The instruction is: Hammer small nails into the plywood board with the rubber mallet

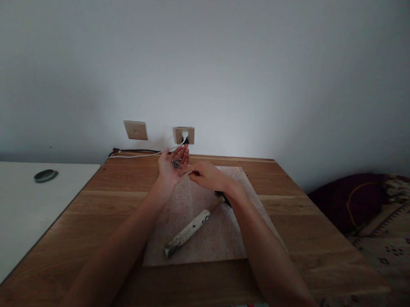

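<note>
Dark nails (176, 164) lay in the upturned, open left hand (171, 167); the right hand (206, 175) pinched at them above the board (209, 244), hammer (191, 228) beneath on the counter (296, 213).

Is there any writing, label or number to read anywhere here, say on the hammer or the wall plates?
None can be read.
Hammer: pale worn handle, no lettering visible.
Wall plates: plain, no text.
Round dark object on the white table: too small to tell.

no readable text, labels, brands, numbers or signs anywhere in view
</note>
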{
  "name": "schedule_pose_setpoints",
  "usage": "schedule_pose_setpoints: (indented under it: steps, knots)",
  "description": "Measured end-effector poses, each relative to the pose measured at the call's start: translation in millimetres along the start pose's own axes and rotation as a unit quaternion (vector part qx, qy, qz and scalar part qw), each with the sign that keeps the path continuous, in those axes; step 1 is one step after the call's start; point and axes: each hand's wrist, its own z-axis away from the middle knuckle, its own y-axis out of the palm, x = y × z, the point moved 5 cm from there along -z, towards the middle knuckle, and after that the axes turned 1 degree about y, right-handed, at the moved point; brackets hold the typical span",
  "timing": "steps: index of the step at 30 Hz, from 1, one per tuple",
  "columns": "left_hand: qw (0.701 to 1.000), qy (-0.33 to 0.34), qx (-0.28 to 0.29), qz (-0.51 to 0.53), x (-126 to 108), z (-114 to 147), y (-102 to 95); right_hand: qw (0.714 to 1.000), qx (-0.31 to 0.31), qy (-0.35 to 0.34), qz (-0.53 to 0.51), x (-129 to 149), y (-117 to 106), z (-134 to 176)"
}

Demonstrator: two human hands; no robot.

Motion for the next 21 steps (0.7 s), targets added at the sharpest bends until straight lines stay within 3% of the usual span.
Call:
schedule_pose_setpoints:
  steps: [11, 15, 18, 21]
  knots:
    - [1.000, 0.000, -0.001, -0.012, 0, -4, -3.1, 1.000, 0.004, 0.009, 0.005, 2, -1, 0]
    - [0.996, -0.061, -0.012, -0.071, 23, -6, -4.2, 0.997, -0.070, 0.029, 0.013, -6, -8, -1]
    - [0.993, -0.090, -0.005, -0.083, 41, -4, -5.1, 0.986, -0.127, 0.083, 0.066, -17, -14, 1]
    - [0.991, -0.103, 0.005, -0.086, 48, -1, -6.3, 0.977, -0.129, 0.130, 0.106, -26, -15, 4]
